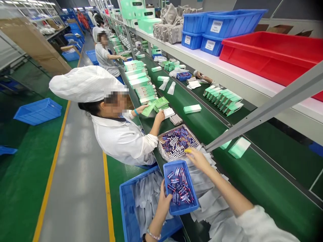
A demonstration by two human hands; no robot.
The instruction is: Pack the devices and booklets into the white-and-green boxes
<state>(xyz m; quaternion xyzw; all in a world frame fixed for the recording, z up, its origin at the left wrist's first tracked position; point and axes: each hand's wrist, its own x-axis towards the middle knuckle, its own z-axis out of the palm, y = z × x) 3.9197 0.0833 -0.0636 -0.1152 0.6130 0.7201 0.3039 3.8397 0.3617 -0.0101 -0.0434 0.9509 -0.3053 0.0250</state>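
My left hand (165, 199) grips the near left side of a small blue bin (166, 174), thumb over the rim. Loose AA-type batteries (180, 188) with dark blue and red wrappers lie inside it. Just beyond, my right hand (198, 158) reaches over the near edge of a plastic-lined box (161, 155) packed with similar batteries (176, 143), many standing on end. Yellow covers a fingertip of that hand, and its fingers stretch forward with nothing visible in them. Grey-white pouches (209, 198) are spread under my right forearm.
A co-worker in white (121, 141) sits at the left, handling green cartons (160, 103). Green-white boxes (192, 109) sit on the green conveyor (214, 124). A slanted metal post (252, 117) crosses above it. A large blue crate (124, 201) stands below left; a red tray (267, 57) is shelved.
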